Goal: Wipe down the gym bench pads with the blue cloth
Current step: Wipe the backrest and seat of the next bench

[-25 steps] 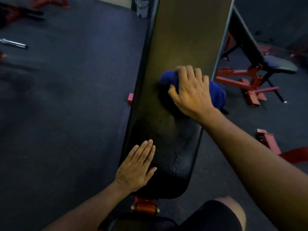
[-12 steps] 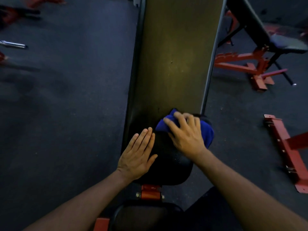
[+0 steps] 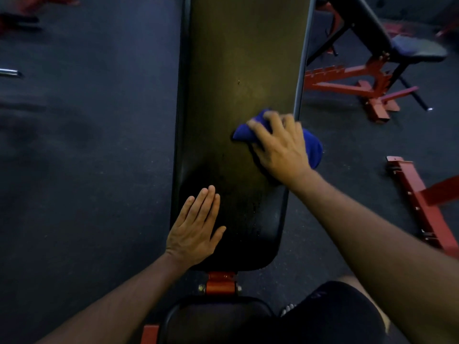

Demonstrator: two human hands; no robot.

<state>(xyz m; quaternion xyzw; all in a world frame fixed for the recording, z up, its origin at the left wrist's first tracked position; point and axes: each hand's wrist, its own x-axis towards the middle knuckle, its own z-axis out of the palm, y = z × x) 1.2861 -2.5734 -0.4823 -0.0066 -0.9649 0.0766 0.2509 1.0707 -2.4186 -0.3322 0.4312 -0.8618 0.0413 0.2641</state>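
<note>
1. Blue cloth (image 3: 313, 147): bunched at the bench (image 3: 238, 58) right edge, under the pressing right hand (image 3: 280, 147).
2. Left hand (image 3: 196, 229): flat, empty, bracing the near left corner.
3. Step: wiping back pad; next stroke likely covers the far end.

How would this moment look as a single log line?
step: wiping back pad | right hand: presses blue cloth near pad's right edge | left hand: flat on pad's near end | seat pad: untouched

Second bench w/ red frame (image 3: 357, 78) well right of grip, beyond it; red steel rail (image 3: 419, 207) right, nearer; chrome bar end (image 3: 11, 73) far left.
</note>
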